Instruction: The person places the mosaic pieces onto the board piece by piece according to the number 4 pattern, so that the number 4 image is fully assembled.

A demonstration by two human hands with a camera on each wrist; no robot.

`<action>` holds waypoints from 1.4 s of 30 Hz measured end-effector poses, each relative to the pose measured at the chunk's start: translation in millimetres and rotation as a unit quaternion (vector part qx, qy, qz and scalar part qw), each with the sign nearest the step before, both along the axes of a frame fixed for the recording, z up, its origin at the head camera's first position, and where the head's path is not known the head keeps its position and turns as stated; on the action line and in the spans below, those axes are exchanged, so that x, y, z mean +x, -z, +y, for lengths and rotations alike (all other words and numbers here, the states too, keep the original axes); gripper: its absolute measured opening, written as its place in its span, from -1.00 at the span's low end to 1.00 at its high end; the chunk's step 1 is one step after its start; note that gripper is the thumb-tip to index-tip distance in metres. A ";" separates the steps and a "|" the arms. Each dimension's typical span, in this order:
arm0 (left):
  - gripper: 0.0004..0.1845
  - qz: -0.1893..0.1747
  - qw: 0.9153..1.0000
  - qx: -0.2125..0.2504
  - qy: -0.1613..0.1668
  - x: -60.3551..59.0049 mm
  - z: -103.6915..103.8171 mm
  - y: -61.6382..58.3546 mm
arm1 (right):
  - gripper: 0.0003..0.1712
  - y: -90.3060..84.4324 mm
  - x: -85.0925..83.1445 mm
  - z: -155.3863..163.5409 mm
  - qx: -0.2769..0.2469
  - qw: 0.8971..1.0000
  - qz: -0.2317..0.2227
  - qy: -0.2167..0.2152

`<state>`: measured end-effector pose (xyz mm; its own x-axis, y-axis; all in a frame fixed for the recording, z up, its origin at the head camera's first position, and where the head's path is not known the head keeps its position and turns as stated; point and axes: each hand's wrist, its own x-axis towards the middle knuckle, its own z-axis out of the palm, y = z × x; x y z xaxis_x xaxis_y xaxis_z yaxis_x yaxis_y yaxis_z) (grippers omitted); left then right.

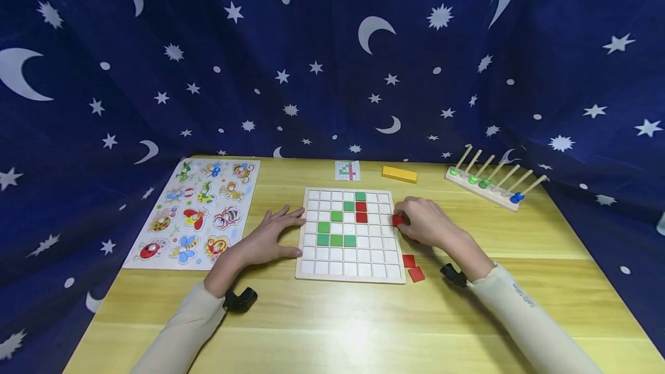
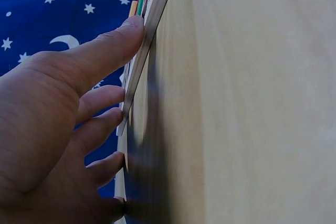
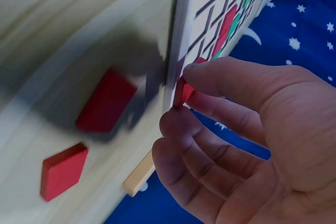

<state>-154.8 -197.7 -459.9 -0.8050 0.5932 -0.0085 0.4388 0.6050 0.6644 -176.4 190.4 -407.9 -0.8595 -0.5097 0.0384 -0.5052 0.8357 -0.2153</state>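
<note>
The right hand (image 1: pixel 423 221) pinches a red square tile (image 3: pixel 185 90) between thumb and fingers, holding it at the right edge of a wooden grid board (image 1: pixel 350 276), level with the upper-middle rows. The left hand (image 1: pixel 267 239) is spread wide, thumb well apart from the fingers, with the thumb and some fingertips touching the board's left edge. On the board, green tiles (image 1: pixel 336 216) run in a diagonal from the top row down to the left, then along a short row of three, while two placed red tiles (image 1: pixel 361 212) sit one below the other under the topmost green one. Loose red tiles (image 1: pixel 408 261) lie on the table (image 1: pixel 363 328) just beside the board's lower right edge, and the right wrist view shows two lying near the gripping fingers. Beyond the board's far edge lie a small printed pattern card (image 1: pixel 347 170) and, to its right, a yellow block (image 1: pixel 399 174). Farther right stands a wooden peg stand (image 1: pixel 485 188) with green and blue beads on some pegs. An insect picture board (image 1: pixel 192 212) lies at the left, partly behind the left hand. A dark blue cloth (image 1: pixel 332 62) with white moons and stars hangs behind.
</note>
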 end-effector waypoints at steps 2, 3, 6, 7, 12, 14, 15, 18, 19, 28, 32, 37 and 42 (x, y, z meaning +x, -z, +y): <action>-0.23 0.000 1.000 0.000 -0.001 0.0 -0.4 0.5 | -0.80 0.2 0.5 -6.0 -0.003 1.000 0.002 -0.007; -0.23 -0.001 1.000 0.000 -0.002 -0.2 -0.6 0.5 | -0.80 0.0 0.9 -9.0 -0.005 1.000 0.003 -0.010; -0.23 0.000 1.000 0.001 -0.003 -0.3 -0.8 -0.2 | -0.78 -0.3 2.1 -17.5 -0.008 1.000 0.004 -0.017; -0.23 -0.001 1.000 0.001 -0.002 -0.3 -0.7 -0.4 | -0.77 -0.5 2.5 -20.3 -0.008 1.000 0.003 -0.019; -0.23 -0.004 1.000 0.001 0.000 0.1 -0.7 0.2 | -0.77 -0.8 3.2 -33.4 -0.003 1.000 0.001 -0.028; -0.23 -0.003 1.000 0.001 -0.001 0.1 -0.8 0.9 | -0.76 -0.7 3.4 -38.3 -0.002 0.999 0.001 -0.035; -0.23 -0.003 1.000 0.001 -0.002 0.0 -0.9 1.3 | -0.76 -0.7 3.5 -40.8 -0.003 0.999 0.001 -0.039; -0.23 -0.003 1.000 0.001 -0.003 0.1 -0.9 2.0 | -0.76 1.4 3.6 -47.2 -0.006 0.999 -0.004 -0.052; -0.23 -0.003 1.000 0.000 -0.003 0.0 -1.0 2.1 | -0.76 2.4 3.7 -48.9 -0.008 0.998 -0.006 -0.055; -0.23 0.001 1.000 -0.001 -0.003 -1.4 -0.8 3.3 | -0.86 5.0 5.0 -61.3 -0.013 0.997 -0.011 -0.073; -0.24 0.005 1.000 -0.002 0.000 -2.0 -1.1 4.0 | -0.85 4.7 5.3 -64.9 -0.007 0.997 -0.014 -0.077; -0.24 0.004 1.000 -0.002 -0.001 -2.2 -1.2 4.5 | -0.80 5.0 5.8 -68.1 -0.005 0.997 -0.006 -0.082; -0.23 0.004 1.000 -0.001 -0.005 -2.1 -1.5 5.5 | -0.74 5.9 6.2 -70.4 -0.016 0.996 -0.001 -0.087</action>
<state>-157.0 -199.2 -465.5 -0.8111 0.5849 -0.0029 0.4383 0.6112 0.6590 -170.2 120.0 -413.7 -0.7578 -0.6501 0.0562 -0.6420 0.7275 -0.2418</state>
